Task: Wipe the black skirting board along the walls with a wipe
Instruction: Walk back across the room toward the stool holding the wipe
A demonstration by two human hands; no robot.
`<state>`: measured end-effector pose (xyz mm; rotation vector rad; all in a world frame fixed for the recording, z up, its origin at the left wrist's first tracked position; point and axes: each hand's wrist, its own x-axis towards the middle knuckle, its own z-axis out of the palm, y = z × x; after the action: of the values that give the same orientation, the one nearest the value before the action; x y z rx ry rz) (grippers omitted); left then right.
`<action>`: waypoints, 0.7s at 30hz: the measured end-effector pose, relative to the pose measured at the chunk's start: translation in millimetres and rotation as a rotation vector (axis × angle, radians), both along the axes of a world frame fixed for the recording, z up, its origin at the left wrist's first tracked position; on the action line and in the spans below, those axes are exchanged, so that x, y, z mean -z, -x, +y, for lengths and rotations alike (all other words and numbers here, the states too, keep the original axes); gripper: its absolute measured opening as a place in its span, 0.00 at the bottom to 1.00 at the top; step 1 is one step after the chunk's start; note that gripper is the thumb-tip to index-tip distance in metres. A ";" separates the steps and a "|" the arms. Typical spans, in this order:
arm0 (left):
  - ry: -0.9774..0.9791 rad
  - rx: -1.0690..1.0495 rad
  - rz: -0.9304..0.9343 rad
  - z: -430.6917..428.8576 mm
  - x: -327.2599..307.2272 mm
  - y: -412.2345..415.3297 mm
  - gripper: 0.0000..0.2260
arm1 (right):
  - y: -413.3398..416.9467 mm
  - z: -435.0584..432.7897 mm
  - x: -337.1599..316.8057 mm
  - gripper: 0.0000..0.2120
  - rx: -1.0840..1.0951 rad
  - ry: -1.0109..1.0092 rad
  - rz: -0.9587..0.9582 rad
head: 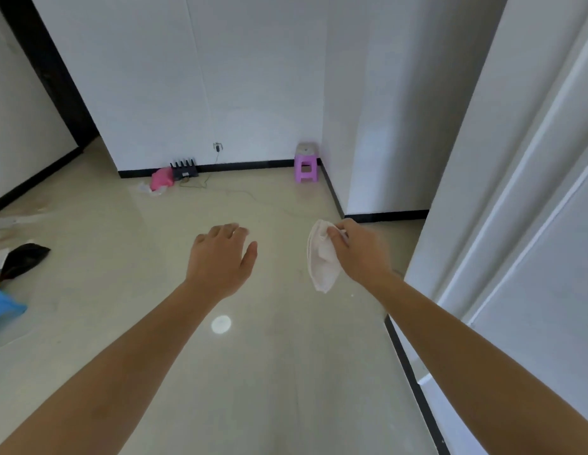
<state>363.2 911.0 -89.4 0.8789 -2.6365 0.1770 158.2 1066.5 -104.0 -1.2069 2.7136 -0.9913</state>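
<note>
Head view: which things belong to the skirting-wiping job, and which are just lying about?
Job: wipe, pinched in the right hand; black skirting board along the walls; left hand, open, empty.
Lying about: purple stool in the corner; pink bag; black router; black bag; blue packet.

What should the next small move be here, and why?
Probably lower the right hand and bring the wipe down to the black skirting board just ahead. The wipe hangs from that hand's grip in the air, touching no board; the left hand is free.
</note>
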 end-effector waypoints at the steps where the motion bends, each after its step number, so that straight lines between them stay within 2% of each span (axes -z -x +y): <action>1: -0.018 -0.014 0.005 -26.0 7.0 13.4 0.19 | 13.9 -27.7 5.3 0.15 -0.024 -0.029 0.030; 6: -0.032 -0.024 0.002 -166.9 39.0 90.9 0.19 | 86.9 -172.5 27.6 0.16 -0.115 -0.150 0.160; 10: -0.072 -0.017 -0.007 -274.8 40.0 164.8 0.19 | 147.8 -276.0 22.3 0.17 -0.123 -0.210 0.149; 15: -0.064 0.040 -0.056 -383.1 26.8 278.9 0.19 | 243.8 -365.8 8.4 0.16 -0.057 -0.199 0.168; 21: -0.037 0.088 -0.100 -489.4 55.8 442.1 0.19 | 391.1 -471.7 38.2 0.17 0.079 -0.143 0.053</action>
<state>-78.9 421.6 -145.3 0.7829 -2.7734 0.1540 -233.0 594.8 -142.1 -1.1257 2.8372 -0.7660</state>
